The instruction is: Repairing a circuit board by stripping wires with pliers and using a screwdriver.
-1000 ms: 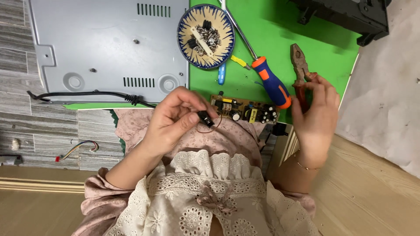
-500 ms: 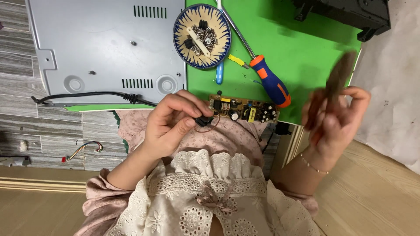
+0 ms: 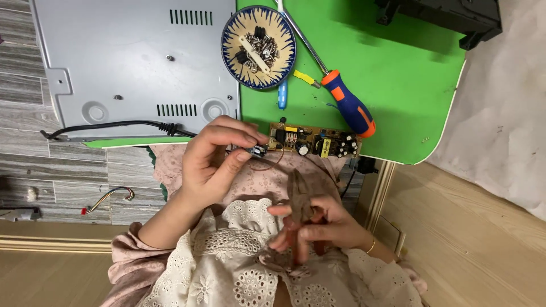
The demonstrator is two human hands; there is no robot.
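At the near edge of the green table (image 3: 398, 102), the left hand (image 3: 213, 162) pinches a small dark connector (image 3: 259, 150) just beside the circuit board (image 3: 315, 142); this looks like freeing its wire. The right hand (image 3: 313, 227), closed around pliers (image 3: 298, 199), waits lower, over the lap, well apart from it. Gripping or cutting likely calls for raising the pliers to the connector.

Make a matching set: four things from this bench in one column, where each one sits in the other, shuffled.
1. pliers
2. screwdriver
3. screws
4. circuit board

A. in the blue bowl
B. at the green mat's near edge
C. in the right hand
D. lying on the green mat, orange-and-blue handle

Pairs: 1-C, 2-D, 3-A, 4-B
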